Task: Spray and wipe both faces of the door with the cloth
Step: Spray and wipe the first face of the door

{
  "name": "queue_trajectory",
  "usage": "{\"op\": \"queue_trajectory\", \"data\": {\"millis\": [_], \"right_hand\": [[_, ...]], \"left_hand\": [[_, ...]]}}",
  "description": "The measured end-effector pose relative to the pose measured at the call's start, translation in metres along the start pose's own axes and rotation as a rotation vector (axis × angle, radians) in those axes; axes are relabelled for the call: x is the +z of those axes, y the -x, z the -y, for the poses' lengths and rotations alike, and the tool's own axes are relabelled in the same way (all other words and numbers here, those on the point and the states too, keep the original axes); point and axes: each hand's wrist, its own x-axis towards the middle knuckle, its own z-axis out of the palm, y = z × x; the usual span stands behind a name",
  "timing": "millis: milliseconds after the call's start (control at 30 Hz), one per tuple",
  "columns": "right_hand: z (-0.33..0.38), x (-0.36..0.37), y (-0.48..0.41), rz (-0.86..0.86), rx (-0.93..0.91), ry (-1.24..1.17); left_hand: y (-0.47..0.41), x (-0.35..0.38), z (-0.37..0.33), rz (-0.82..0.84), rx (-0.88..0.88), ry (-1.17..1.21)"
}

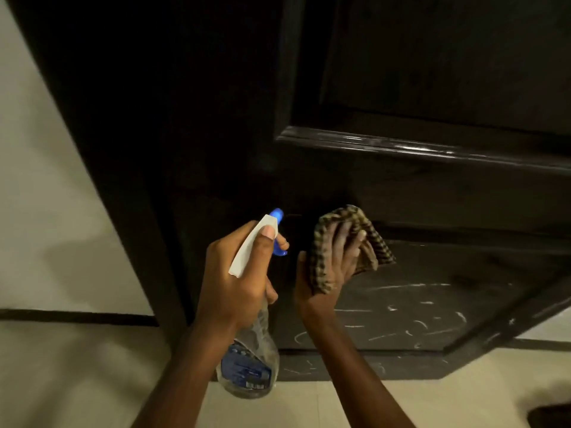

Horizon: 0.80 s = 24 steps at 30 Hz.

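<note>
A dark brown panelled door (432,186) fills the upper and right part of the head view. White scratch-like marks cover its lower panel. My left hand (238,279) grips the neck of a clear spray bottle (250,359) with a white and blue trigger head, its nozzle pointing at the door, a finger on the blue trigger. My right hand (330,267) holds a bunched brown checked cloth (349,230) close to the door's lower panel; whether the cloth touches the wood I cannot tell.
A dark door frame (129,211) runs down the left beside a pale wall (40,211) with a dark skirting strip. Pale tiled floor (92,381) lies below. A dark object (550,417) sits at the bottom right corner.
</note>
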Motion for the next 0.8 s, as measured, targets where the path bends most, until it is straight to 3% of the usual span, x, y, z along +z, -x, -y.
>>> {"op": "queue_trajectory", "data": {"millis": [100,200,433,800], "right_hand": [[0.021,0.019,0.005,0.128,-0.268,0.121],[0.015,0.019,0.002,0.118,-0.364,0.214],[-0.020,0.001,-0.002,0.056,-0.310,0.304],[-0.034,-0.013,-0.009,0.120,-0.453,0.330]], "left_hand": [[0.001,-0.036,0.010,-0.035,0.026,0.004],[0.000,-0.063,0.018,-0.049,0.008,0.003],[-0.007,-0.071,0.030,-0.002,-0.030,-0.013],[-0.004,-0.048,0.049,-0.011,-0.035,-0.002]]}}
